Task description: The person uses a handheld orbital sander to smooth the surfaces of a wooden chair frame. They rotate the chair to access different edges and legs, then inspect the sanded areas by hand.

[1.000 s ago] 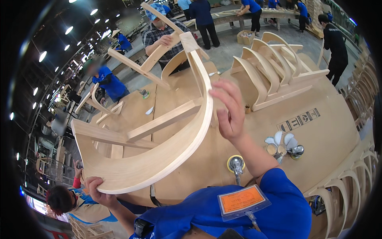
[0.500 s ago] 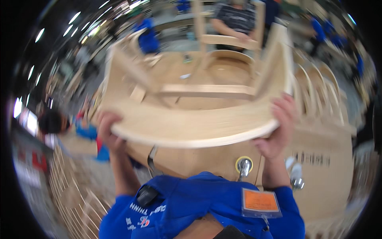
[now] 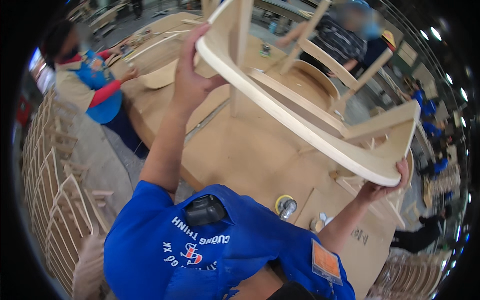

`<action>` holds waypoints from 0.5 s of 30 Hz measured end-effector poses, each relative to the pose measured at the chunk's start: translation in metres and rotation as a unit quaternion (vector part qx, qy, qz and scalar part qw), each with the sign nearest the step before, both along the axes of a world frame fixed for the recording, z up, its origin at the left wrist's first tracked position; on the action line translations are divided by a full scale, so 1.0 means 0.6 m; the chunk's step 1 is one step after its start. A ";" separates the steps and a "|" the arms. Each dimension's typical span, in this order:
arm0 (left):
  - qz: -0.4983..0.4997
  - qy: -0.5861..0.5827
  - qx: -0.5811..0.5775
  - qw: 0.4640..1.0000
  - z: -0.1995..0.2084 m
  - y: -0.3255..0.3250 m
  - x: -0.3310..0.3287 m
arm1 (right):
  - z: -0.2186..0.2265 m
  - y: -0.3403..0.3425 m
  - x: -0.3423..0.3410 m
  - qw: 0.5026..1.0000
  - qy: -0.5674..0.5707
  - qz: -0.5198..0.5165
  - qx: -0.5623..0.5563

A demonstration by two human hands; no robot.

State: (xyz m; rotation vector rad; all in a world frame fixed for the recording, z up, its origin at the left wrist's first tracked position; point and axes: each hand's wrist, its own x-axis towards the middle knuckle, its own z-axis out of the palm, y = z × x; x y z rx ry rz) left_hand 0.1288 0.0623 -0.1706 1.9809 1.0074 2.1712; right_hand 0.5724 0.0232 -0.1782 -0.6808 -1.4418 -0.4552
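Raised above the table, a pale wooden chair frame (image 3: 282,114) with a broad curved panel and straight rails slants down from upper left to lower right. My left hand (image 3: 192,80) grips the panel's upper left end, thumb along its near edge and fingers partly behind it. At the lower right end, my right hand (image 3: 382,189) is closed round the edge from below. Beneath the frame, a round metal power tool with a yellow rim (image 3: 286,206) rests on the brown-covered table (image 3: 240,165).
Across the table stands another chair frame (image 3: 330,62), with a person (image 3: 345,37) behind it. A co-worker in a blue vest (image 3: 92,82) works at the left with a curved wooden piece (image 3: 160,76). Stacked wooden frames (image 3: 55,185) fill the lower left.
The held chair frame has gone from roughly level to steeply slanted, its left end up and right end down. My left hand has risen, my right has lowered, and the view has turned.
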 end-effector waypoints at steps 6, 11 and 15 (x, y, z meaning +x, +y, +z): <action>-0.066 -0.043 0.007 0.997 0.004 0.026 0.009 | 0.023 -0.007 -0.012 0.999 -0.024 -0.010 -0.031; -0.077 -0.049 0.023 0.996 0.005 0.047 0.016 | 0.055 -0.078 -0.100 0.982 -0.118 -0.137 -0.054; -0.105 -0.071 0.020 0.992 0.010 0.063 0.023 | 0.046 -0.100 -0.274 0.930 -0.207 -0.271 -0.136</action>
